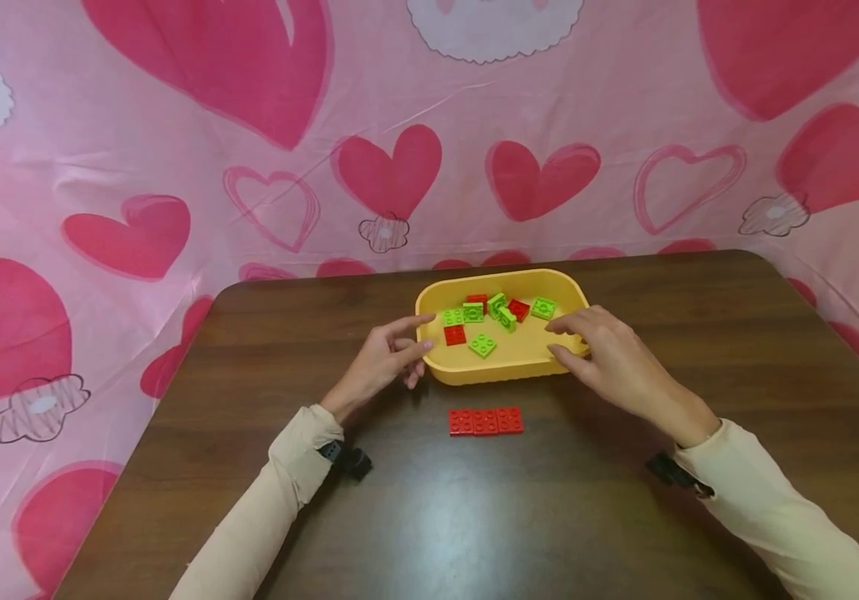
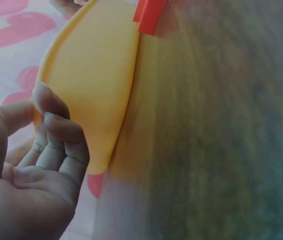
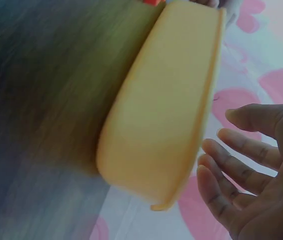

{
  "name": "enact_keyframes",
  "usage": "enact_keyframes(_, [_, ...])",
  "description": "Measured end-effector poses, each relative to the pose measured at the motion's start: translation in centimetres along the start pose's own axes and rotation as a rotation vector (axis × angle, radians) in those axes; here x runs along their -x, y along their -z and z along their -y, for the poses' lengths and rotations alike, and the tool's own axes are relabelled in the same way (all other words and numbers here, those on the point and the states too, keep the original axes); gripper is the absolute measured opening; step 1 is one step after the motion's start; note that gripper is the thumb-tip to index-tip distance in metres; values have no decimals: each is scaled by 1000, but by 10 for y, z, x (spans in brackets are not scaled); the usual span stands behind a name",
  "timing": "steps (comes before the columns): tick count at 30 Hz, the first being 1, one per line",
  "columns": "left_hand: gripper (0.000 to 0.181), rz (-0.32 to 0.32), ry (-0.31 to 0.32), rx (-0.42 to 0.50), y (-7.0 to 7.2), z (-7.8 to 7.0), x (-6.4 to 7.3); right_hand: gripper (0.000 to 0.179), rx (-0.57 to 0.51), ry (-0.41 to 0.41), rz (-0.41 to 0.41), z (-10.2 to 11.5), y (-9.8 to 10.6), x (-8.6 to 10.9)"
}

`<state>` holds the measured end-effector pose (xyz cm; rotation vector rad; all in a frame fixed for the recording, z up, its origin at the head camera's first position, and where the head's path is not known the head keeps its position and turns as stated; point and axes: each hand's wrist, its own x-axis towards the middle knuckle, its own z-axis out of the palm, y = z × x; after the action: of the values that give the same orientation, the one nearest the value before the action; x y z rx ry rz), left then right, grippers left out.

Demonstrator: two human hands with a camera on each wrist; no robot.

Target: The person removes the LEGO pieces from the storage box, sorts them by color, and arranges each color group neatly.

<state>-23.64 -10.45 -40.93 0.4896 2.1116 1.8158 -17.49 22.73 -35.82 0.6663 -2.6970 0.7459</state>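
A yellow tray [image 1: 504, 367] with raised walls stands on the table and holds several green and red toy building bricks. My left hand [image 1: 387, 354] is at its left end, thumb and index finger at the rim and the other fingers curled outside the wall; it grips the rim. In the left wrist view the left hand [image 2: 46, 165] touches the tray's outer wall. My right hand [image 1: 612, 362] is at the right end, its fingers spread over the rim. The right wrist view shows the right hand [image 3: 251, 170] with loosely bent fingers, holding nothing.
In front of the tray, a row of three red bricks [image 1: 485, 421] lies side by side on the dark wooden table [image 1: 414, 517]. Behind the table hangs a pink cloth [image 1: 466, 108] with hearts. Inside the tray lies a loose green brick [image 1: 482, 345] near the front wall.
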Motion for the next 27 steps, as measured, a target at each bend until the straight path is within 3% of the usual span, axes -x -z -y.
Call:
enact_keyframes(7, [52, 16, -8, -4, -1, 0, -1, 33, 3, -2, 16, -11, -3, -5])
enact_keyframes(22, [52, 7, -15, 3, 0, 2, 2, 30, 12, 26, 97, -24, -10, -47])
enact_keyframes(27, [53, 7, -18, 5, 0, 2, 2, 33, 25, -5, 150, -28, -18, -59])
